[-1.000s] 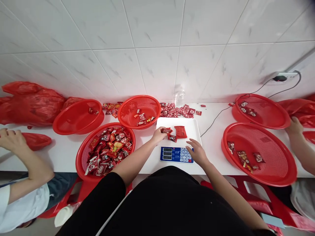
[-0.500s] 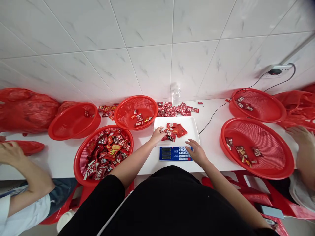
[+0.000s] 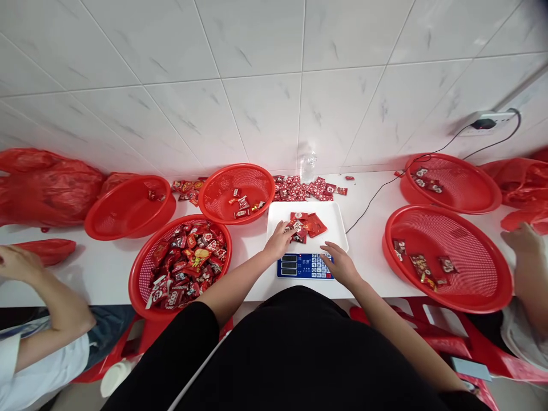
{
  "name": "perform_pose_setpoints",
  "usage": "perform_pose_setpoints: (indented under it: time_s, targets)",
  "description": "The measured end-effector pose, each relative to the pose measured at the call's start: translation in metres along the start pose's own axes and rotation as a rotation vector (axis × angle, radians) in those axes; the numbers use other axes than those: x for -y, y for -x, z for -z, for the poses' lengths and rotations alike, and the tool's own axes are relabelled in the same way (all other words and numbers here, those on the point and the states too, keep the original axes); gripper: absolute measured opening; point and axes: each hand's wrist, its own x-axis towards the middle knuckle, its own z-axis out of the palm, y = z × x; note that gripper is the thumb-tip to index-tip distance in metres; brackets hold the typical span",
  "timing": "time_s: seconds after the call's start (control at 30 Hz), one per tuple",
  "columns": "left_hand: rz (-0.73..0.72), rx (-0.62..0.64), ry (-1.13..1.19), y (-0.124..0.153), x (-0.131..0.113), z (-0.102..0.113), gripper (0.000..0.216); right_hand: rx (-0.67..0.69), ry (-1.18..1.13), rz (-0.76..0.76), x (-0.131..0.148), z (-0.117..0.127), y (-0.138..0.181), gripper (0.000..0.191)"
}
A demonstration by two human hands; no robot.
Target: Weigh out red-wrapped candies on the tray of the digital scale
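Observation:
A white scale (image 3: 334,222) with a blue keypad panel (image 3: 305,266) stands on the white table in front of me. A small heap of red-wrapped candies (image 3: 307,224) lies on its tray. My left hand (image 3: 279,240) rests at the tray's left side, fingers curled against the heap's edge; whether it grips a piece is unclear. My right hand (image 3: 340,264) lies over the keypad's right end with fingers loosely spread, holding nothing. A red basket full of candies (image 3: 184,262) sits to my left.
Red baskets (image 3: 242,191) (image 3: 128,205) (image 3: 447,257) (image 3: 449,181) surround the scale, most holding a few candies. Loose candies (image 3: 308,187) lie by the wall. Red plastic bags (image 3: 47,185) sit far left. A co-worker's arm (image 3: 38,297) is at left, another person's hand (image 3: 524,240) at right. A cable (image 3: 377,200) crosses the table.
The heap on the scale tray has grown by several candies. My left hand has drawn back a little toward the tray's left edge. My right hand has stayed by the keypad.

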Motion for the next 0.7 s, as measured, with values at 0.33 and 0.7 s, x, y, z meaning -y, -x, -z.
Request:
perform_pose_setpoints:
  time_s: [0.33,0.7]
  targets:
    - [0.04,-0.162,-0.011,0.002,-0.003,0.029,0.034,-0.033,-0.024,0.008,0.004,0.001,0.004,0.039]
    - [0.651,-0.432,-0.464,0.134,0.101,0.14,0.035,-0.04,-0.112,-0.033,0.013,0.005,0.013,0.035]
